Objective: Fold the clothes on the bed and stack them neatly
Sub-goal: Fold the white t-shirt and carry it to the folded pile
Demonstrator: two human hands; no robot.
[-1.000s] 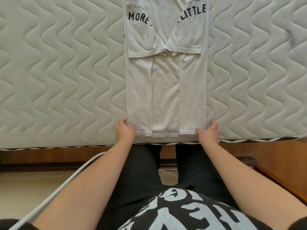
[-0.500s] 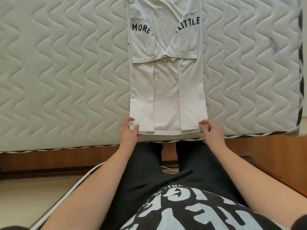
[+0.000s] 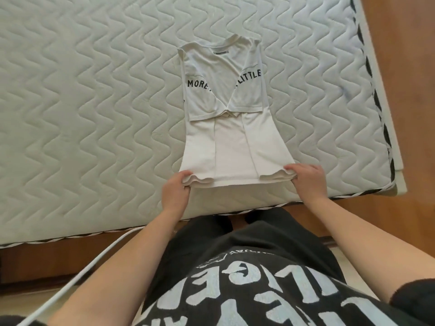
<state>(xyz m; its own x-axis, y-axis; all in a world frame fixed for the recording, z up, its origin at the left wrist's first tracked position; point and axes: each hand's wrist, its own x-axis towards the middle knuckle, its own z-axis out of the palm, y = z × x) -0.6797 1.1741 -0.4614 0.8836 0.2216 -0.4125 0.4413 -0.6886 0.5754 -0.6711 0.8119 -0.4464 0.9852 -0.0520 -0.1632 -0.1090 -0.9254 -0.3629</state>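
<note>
The mattress (image 3: 94, 114) fills most of the view, quilted in a wavy pattern, its near edge running just in front of the person. On it, right of centre and close to that near edge, lies the shirt (image 3: 226, 142), white with black lettering, its sides and sleeves already turned in so that it forms a long narrow strip, collar at the far end. A white cable (image 3: 77, 276) crosses the lower left, off the bed.

The left hand (image 3: 175, 192) pinches the shirt's near left corner, fingers curled under the hem and thumb on top. The right hand (image 3: 307, 177) grips the near right corner the same way. The hem is raised a little off the mattress between them; the rest lies flat.

The shirt looks like thin, soft knit: light, limp, and likely to sag in the middle or let its tucked layers slide apart when lifted. Holding both near corners, with all layers pinched together, seems the right grip. The hem probably needs to be kept taut between the hands as it is carried toward the collar.
</note>
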